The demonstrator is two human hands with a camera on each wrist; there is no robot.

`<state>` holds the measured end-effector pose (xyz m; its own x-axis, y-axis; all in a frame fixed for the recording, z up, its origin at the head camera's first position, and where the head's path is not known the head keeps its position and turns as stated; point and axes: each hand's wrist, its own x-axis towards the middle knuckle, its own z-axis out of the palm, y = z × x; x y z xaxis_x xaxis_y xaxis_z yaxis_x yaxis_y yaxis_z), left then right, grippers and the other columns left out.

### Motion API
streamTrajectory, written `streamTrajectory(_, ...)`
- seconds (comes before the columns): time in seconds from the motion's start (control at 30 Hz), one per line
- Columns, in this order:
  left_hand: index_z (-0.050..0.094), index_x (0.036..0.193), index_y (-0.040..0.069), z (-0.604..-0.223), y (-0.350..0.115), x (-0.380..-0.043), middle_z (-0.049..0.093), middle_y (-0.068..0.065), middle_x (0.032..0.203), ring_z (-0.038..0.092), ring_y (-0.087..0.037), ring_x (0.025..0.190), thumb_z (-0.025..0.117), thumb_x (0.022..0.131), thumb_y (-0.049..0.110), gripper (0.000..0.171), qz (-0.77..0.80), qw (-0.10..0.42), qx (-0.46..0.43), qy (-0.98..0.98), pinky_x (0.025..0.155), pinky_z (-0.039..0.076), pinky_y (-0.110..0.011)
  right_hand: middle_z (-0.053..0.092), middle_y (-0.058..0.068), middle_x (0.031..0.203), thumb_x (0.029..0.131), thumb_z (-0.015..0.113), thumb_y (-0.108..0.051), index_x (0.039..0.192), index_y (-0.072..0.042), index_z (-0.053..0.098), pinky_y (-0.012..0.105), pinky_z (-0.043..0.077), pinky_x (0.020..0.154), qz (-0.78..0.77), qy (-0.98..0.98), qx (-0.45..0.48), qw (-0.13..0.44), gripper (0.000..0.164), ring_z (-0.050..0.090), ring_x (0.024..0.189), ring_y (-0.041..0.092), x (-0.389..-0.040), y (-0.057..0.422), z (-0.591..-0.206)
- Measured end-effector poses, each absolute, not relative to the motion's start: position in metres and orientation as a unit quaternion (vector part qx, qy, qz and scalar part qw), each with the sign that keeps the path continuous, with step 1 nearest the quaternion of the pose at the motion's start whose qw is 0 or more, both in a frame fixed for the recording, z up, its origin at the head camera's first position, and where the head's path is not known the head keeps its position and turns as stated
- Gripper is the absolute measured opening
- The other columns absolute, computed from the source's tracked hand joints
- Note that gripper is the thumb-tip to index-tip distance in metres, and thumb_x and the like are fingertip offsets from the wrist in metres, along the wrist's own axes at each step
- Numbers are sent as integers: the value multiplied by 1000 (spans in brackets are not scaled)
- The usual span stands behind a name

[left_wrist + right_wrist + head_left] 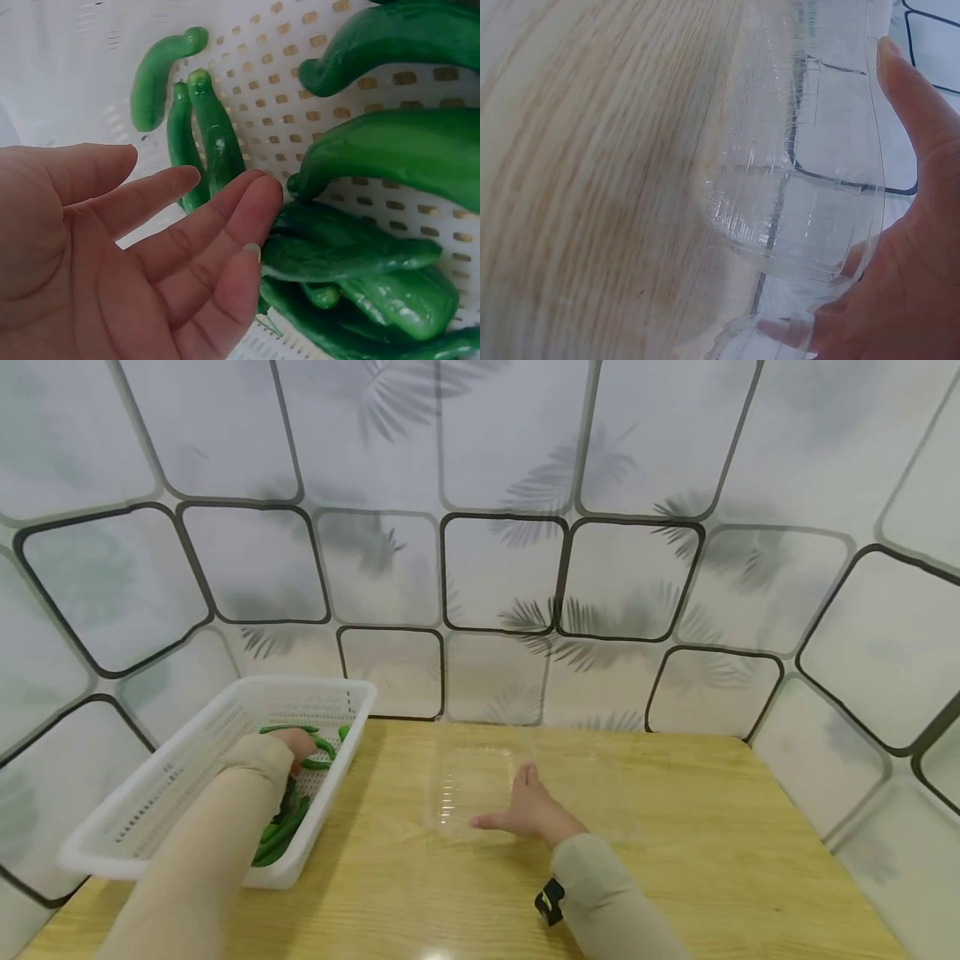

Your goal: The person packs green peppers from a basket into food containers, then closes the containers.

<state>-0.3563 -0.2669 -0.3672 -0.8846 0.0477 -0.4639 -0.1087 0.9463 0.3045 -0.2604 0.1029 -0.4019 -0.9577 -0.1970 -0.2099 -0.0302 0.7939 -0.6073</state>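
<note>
My left hand (297,745) reaches into a white plastic basket (168,718) at the left. In the left wrist view the palm (82,277) faces up with loosely bent fingers and nothing in them. The fingertips lie close to a heap of shiny long green peppers (352,255); contact with them cannot be made out. My right hand (531,810) is spread at the right side of a clear plastic box (468,785) on the table. In the right wrist view one digit touches the rim of the box (810,210), while other fingers are partly behind the clear plastic.
More peppers lie along the basket's right side, such as a small curved light-green pepper (154,79). The wooden table (697,835) ends at a patterned wall covering (502,577). A transparent lid-like sheet, hard to make out, extends right of the box.
</note>
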Motion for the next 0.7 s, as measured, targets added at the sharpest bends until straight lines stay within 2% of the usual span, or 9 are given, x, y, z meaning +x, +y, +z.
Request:
streamTrajectory(0.13, 32, 125, -24, -370, -269, -354, 59, -19, 80, 58, -21, 66, 31, 98, 9, 43, 192, 243, -32, 950, 62, 48, -30, -4, 31, 149, 72, 74, -54, 143, 12, 0, 51, 19, 108, -311, 939, -60, 132, 122, 10, 136, 44, -259, 101, -402)
streamTrajectory(0.4, 47, 115, -23, -369, -269, -349, 63, -19, 81, 63, -21, 67, 36, 91, 1, 36, 192, 245, -7, 950, 61, 51, -28, -5, 29, 149, 72, 74, -53, 144, 11, -2, 50, 19, 109, -314, 937, -57, 139, 123, 11, 136, 43, -257, 99, -403)
streamTrajectory(0.57, 45, 117, -24, -371, -273, -349, 65, -19, 84, 64, -25, 76, 39, 92, -1, 35, 202, 265, -4, 943, 67, 52, -31, -5, 29, 150, 71, 74, -54, 144, 10, -1, 49, 18, 109, -313, 938, -56, 139, 123, 9, 137, 41, -258, 97, -404)
streamTrajectory(0.7, 47, 115, -24, -368, -277, -349, 64, -21, 86, 64, -22, 72, 42, 91, -2, 33, 183, 264, 15, 947, 67, 53, -32, -4, 29, 150, 71, 73, -56, 144, 11, -1, 49, 19, 109, -307, 940, -59, 137, 123, 10, 137, 42, -260, 97, -405)
